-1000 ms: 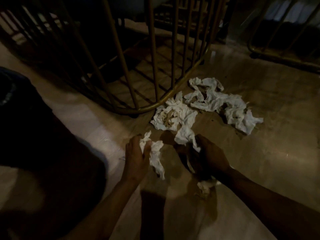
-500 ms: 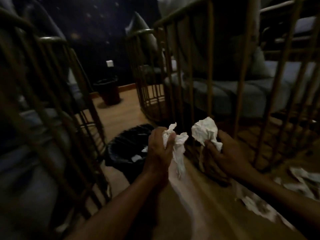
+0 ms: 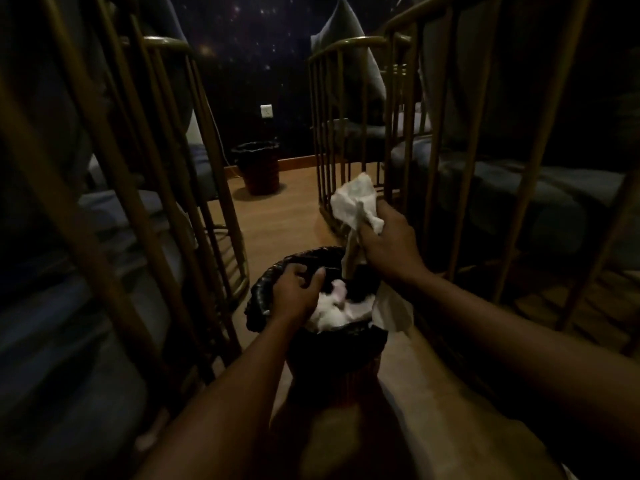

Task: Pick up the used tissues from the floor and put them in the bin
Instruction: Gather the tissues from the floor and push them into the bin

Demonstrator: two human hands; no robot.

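No writing or brand can be read anywhere in this dim room; the small white wall plate (image 3: 266,110) at 12 o'clock is too small to make out.

Two bins show. The near bin (image 3: 332,341), lined with a black bag, stands on the wooden floor (image 3: 277,216) at centre, and crumpled white tissues (image 3: 332,310) lie inside it. The second bin (image 3: 258,166) sits well apart at 12 o'clock, near the wall.

Two hands are in view. The left hand (image 3: 296,292) is inside the near bin's mouth at its 9 o'clock side, fingers curled and pressing down beside the tissues there; whether it grips one I cannot tell. The right hand (image 3: 389,245) hovers above the rim at 2 o'clock, closed around a held tissue (image 3: 356,202) that sticks up from the fist, with another white strip (image 3: 393,310) hanging below the wrist over the rim.

Gold-barred chair frames (image 3: 346,133) with grey cushions (image 3: 519,195) flank both sides.
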